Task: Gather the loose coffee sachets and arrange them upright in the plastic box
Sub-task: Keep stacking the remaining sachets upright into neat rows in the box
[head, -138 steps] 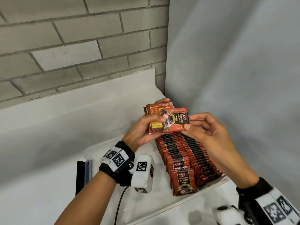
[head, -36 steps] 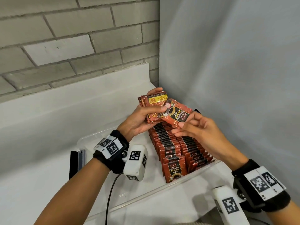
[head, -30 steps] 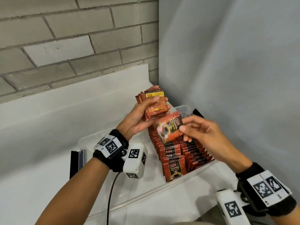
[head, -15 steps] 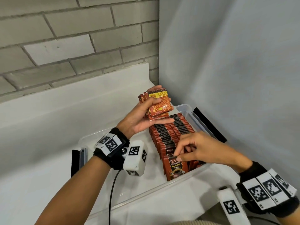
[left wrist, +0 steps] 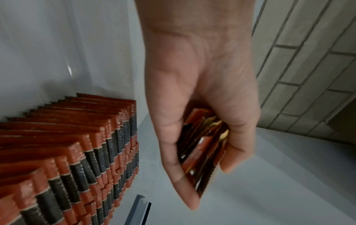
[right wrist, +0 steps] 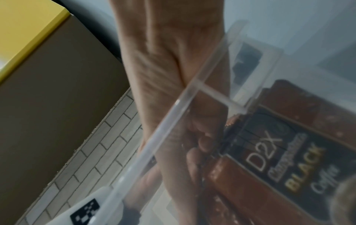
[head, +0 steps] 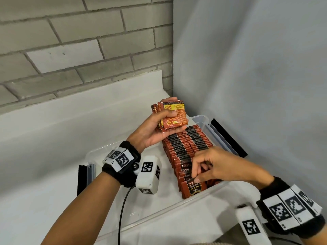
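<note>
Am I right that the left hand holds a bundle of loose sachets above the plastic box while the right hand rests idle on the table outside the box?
Not quite. The left hand does hold the bundle of loose sachets above the plastic box, but the right hand is not idle outside it: the head view shows it reaching inside the box, fingertips at the front of the standing rows of sachets.

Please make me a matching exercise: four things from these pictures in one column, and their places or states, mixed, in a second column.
1. left hand
2. right hand
3. plastic box
4. black strip

a. lies outside the box, by the grey wall
b. fingers at the front sachets in the rows
c. holds a bundle of sachets above the box
d. contains rows of upright sachets

Pairs: 1-c, 2-b, 3-d, 4-a
</note>
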`<action>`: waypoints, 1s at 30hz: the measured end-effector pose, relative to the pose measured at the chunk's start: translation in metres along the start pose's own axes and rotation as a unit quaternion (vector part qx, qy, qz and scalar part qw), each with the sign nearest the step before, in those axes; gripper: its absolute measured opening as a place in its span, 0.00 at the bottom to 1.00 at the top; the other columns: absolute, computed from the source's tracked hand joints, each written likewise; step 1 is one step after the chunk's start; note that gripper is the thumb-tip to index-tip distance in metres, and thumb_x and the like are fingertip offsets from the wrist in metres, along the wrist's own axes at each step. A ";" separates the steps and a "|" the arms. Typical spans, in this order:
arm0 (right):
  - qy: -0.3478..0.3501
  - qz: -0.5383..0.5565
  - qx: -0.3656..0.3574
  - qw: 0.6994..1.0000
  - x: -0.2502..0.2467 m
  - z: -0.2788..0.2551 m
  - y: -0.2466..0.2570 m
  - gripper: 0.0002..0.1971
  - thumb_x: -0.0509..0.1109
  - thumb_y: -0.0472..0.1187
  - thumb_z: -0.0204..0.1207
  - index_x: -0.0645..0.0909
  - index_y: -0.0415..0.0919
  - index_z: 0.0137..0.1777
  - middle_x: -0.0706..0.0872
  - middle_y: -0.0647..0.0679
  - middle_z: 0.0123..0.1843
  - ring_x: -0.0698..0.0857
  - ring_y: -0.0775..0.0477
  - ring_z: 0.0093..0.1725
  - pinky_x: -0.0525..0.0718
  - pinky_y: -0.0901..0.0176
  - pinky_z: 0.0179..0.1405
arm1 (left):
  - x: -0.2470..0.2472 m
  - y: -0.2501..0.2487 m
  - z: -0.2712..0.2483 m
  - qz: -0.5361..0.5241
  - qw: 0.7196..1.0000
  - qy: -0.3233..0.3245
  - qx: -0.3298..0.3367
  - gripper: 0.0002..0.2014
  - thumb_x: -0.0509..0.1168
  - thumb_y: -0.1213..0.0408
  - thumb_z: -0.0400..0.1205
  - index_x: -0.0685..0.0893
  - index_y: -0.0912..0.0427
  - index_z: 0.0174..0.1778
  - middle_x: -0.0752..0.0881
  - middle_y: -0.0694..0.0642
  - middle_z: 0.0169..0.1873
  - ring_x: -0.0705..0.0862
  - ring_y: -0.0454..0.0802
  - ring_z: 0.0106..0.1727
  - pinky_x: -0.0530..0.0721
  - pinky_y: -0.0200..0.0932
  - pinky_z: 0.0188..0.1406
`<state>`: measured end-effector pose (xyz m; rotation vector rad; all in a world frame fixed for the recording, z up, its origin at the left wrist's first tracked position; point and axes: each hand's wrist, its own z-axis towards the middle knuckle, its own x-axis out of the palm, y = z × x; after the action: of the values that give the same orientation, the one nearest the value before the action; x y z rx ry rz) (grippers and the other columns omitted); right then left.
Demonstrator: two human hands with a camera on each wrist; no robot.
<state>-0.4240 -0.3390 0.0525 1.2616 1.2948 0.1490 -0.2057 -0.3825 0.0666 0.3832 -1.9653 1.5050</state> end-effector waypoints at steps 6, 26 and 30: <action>-0.121 0.117 0.007 0.986 -0.005 0.000 0.008 0.11 0.77 0.52 0.67 0.88 0.48 0.45 0.89 0.55 0.42 0.82 0.61 0.40 0.79 0.68 0.44 | -0.002 0.003 0.003 0.039 0.998 0.048 0.001 0.23 0.66 0.79 0.73 0.82 0.53 0.61 0.87 0.59 0.54 0.88 0.61 0.54 0.89 0.60 0.48; -0.456 0.418 -0.072 0.782 -0.021 0.002 0.036 0.09 0.75 0.35 0.67 0.81 0.38 0.46 0.91 0.41 0.48 0.91 0.43 0.49 0.88 0.59 0.49 | 0.001 0.007 0.000 0.050 0.991 0.084 -0.091 0.40 0.82 0.43 0.58 0.81 0.54 0.65 0.84 0.67 0.55 0.88 0.60 0.49 0.89 0.56 0.47; -0.459 0.312 -0.056 0.830 -0.017 -0.001 0.032 0.06 0.74 0.30 0.72 0.86 0.39 0.46 0.92 0.50 0.47 0.90 0.51 0.50 0.87 0.64 0.48 | 0.002 0.006 0.000 0.030 0.992 0.091 -0.076 0.32 0.82 0.45 0.60 0.86 0.52 0.58 0.86 0.64 0.56 0.88 0.61 0.51 0.89 0.56 0.44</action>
<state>-0.4133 -0.3379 0.0872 1.3513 0.0204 0.0565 -0.2107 -0.3808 0.0634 0.1178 -1.9461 1.3642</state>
